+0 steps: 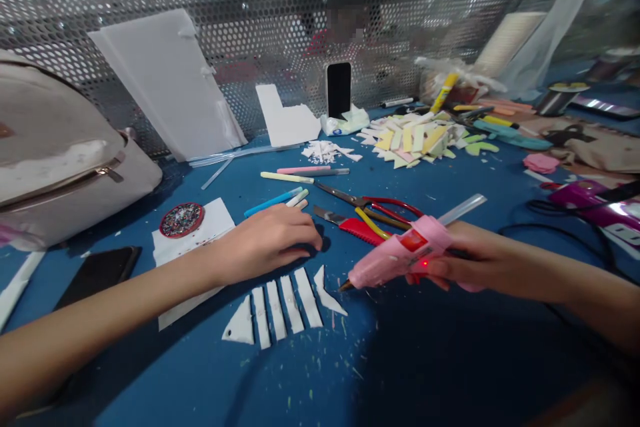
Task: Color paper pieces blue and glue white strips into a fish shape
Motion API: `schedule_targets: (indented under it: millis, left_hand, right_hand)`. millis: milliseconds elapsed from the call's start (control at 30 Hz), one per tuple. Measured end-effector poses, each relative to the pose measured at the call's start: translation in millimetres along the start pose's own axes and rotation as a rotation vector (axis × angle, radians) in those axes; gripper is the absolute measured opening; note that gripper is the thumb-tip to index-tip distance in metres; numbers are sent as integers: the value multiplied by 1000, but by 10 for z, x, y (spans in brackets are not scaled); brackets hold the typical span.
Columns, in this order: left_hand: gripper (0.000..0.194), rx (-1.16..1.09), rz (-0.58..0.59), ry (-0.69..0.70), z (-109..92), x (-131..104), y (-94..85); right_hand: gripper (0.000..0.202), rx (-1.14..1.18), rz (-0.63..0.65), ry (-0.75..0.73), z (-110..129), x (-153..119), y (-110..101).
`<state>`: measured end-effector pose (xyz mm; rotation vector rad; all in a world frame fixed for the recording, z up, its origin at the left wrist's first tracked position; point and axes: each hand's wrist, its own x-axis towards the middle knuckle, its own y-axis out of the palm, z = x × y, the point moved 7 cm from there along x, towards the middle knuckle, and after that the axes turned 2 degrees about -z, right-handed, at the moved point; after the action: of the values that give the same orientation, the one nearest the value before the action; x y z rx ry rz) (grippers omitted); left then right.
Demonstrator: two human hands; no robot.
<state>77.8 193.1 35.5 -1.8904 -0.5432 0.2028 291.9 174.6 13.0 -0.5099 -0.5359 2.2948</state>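
My right hand (465, 257) is wrapped round the handle of a pink hot glue gun (395, 257). A clear glue stick (463, 208) juts from its back, a red light glows on its side, and the nozzle points left and down. Just left of the nozzle lie white foam pieces (287, 307) in the outline of a fish: a head with a small hole, several slanted strips, and a notched tail (327, 294). My left hand (280, 237) rests on the blue table above the strips, palm down, fingers loosely bent and holding nothing.
Beyond my hands lie scissors (365, 200), a box cutter (357, 228) and several markers (287, 178). Foam scraps (420, 137) are heaped at the back. A phone (339, 90) stands against the perforated metal panel (250, 34). A backpack (65, 154) sits left; a black cord (555, 227) runs right.
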Motion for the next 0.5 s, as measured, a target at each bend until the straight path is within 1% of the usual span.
schedule_targets:
  millis: [133, 233, 367, 433, 467, 500]
  left_hand:
    - [13, 37, -160, -201, -63, -265, -71]
    - [17, 77, -236, -315, -230, -474, -44]
    - [26, 145, -239, -360, -551, -630, 126]
    - [28, 299, -253, -334, -729, -665, 227]
    - [28, 358, -291, -320, -814, -682, 268]
    - [28, 416, -357, -286, -910, -699, 296]
  right_hand:
    - [45, -22, -2, 17, -46, -8, -9]
    - [51, 2, -32, 63, -74, 44, -12]
    - [62, 115, -128, 109, -30, 138, -18]
    - [60, 155, -152, 100, 21, 176, -6]
    - [56, 172, -159, 95, 43, 194, 0]
    - [50, 186, -171, 96, 58, 212, 3]
